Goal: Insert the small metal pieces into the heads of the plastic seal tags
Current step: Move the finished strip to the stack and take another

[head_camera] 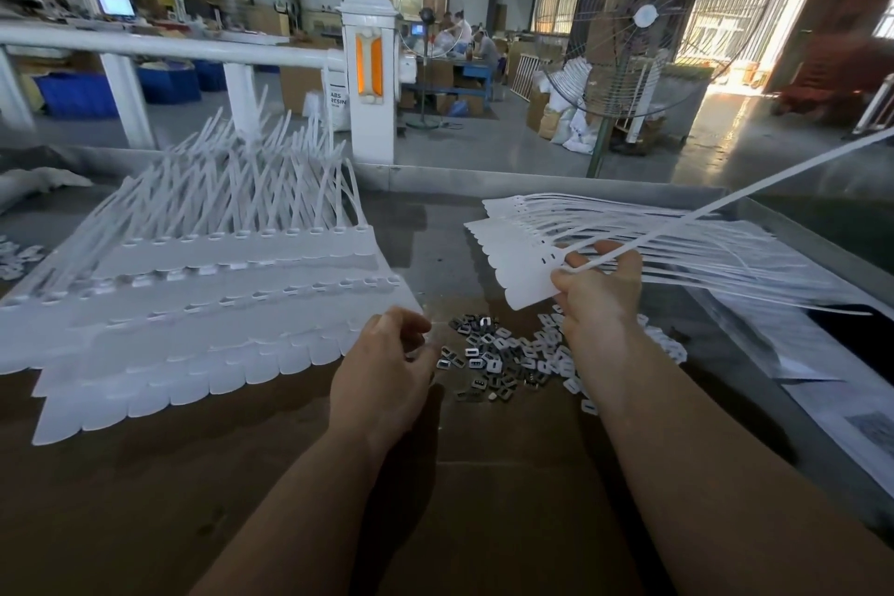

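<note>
Currently, with the right hand (pixel 592 290) pinching one flat white plastic seal tag (pixel 532 278) at its head, right of centre, the left hand (pixel 387 363), fingers curled and seemingly empty, should pick one small metal piece (pixel 488 356) from the near-centre pile.

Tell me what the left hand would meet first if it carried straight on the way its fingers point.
Probably the pile of small metal pieces: the left hand has its fingertips curled toward the pile's near-left edge. Depth is uncertain.

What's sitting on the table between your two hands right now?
In the head view, a loose pile of small metal pieces lies between the left hand and the right hand, which holds a seal tag.
</note>
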A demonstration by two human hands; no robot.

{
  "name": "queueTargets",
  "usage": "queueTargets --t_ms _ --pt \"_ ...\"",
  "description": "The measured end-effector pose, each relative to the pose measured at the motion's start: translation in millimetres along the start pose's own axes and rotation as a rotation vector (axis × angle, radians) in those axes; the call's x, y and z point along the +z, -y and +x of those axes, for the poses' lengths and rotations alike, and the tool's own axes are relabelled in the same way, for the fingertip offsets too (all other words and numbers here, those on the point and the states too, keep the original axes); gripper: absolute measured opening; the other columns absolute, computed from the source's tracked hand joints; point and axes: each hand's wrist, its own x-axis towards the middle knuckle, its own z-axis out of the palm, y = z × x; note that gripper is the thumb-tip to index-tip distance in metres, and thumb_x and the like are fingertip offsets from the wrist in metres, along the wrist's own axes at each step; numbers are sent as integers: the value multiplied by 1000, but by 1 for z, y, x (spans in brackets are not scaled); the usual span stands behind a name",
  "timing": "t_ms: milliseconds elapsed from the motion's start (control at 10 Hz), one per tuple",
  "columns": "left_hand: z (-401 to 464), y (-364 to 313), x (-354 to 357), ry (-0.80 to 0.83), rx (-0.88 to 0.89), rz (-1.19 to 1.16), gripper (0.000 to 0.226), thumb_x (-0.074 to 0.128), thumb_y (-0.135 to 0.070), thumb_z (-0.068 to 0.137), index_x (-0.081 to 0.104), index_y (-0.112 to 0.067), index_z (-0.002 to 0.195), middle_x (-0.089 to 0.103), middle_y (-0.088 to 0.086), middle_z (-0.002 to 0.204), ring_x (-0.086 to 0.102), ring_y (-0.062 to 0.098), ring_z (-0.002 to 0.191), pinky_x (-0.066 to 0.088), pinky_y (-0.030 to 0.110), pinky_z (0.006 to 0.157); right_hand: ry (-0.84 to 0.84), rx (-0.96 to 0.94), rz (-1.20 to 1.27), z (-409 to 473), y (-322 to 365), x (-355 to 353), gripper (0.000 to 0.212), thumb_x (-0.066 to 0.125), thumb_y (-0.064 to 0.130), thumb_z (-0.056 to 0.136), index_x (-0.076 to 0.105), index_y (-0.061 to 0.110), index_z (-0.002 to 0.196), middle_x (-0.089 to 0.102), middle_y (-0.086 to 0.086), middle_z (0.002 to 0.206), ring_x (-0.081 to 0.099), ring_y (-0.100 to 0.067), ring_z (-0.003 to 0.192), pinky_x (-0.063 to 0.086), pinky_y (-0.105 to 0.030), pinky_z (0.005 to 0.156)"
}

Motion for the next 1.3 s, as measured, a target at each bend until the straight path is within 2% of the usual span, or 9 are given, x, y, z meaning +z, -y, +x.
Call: queueTargets --t_ms 300,400,600,700,900,1000,1100,1200,1300 --pt "0 1 2 -3 -9 21 11 59 -35 88 52 -35 97 55 -15 98 56 2 86 42 20 70 -86 144 49 19 -7 13 42 50 -14 84 45 21 107 58 -5 96 56 -13 73 50 -19 53" --pt "0 1 2 3 -6 23 13 58 -36 88 53 -33 100 53 -16 98 56 1 85 39 16 65 -78 187 -73 24 -6 13 42 57 -13 82 47 12 114 57 -13 110 59 -20 85 55 -29 76" --pt "1 2 2 7 -2 34 11 57 -39 88 49 -38 95 50 -20 93 53 -1 83 42 21 73 19 203 -397 28 5 11 28 67 9 84 57 3 109 58 -9 88 56 -15 64 54 -24 65" --pt "1 2 2 7 -4 38 11 57 -39 88 48 -39 94 50 -20 93 53 -2 83 42 22 71 -2 343 -203 30 8 11 24 66 -1 81 60 0 104 58 -10 82 59 -15 69 56 -21 67" --pt "2 2 3 0 8 49 12 59 -37 88 49 -37 95 52 -18 94 53 -1 83 40 20 68 98 407 109 12 2 0 47 44 -12 89 37 -6 134 53 -20 124 57 -17 74 53 -17 57" --pt "3 4 3 -3 18 53 12 59 -36 87 51 -36 96 51 -19 92 51 -3 80 37 15 62 143 356 38 2 2 -7 45 44 -14 87 39 -10 132 55 -23 121 62 -28 100 52 -19 76" --pt "3 4 2 2 14 41 14 60 -34 87 53 -33 99 51 -18 91 49 -3 78 37 16 63 150 391 34 -18 8 -16 23 53 -14 83 60 -9 105 61 -25 108 64 -30 95 58 -26 70" --pt "2 3 1 15 15 23 14 61 -33 87 54 -31 99 55 -13 95 52 0 82 38 17 65 201 407 75 -40 8 -21 27 50 -14 84 55 -10 110 57 -25 112 58 -17 73 54 -20 62" --pt "1 2 1 25 23 -1 13 61 -32 87 52 -32 97 58 -11 98 52 1 85 39 21 72 164 408 81 -51 3 -29 22 49 -13 86 56 0 102 58 -20 101 59 -19 80 54 -25 62"
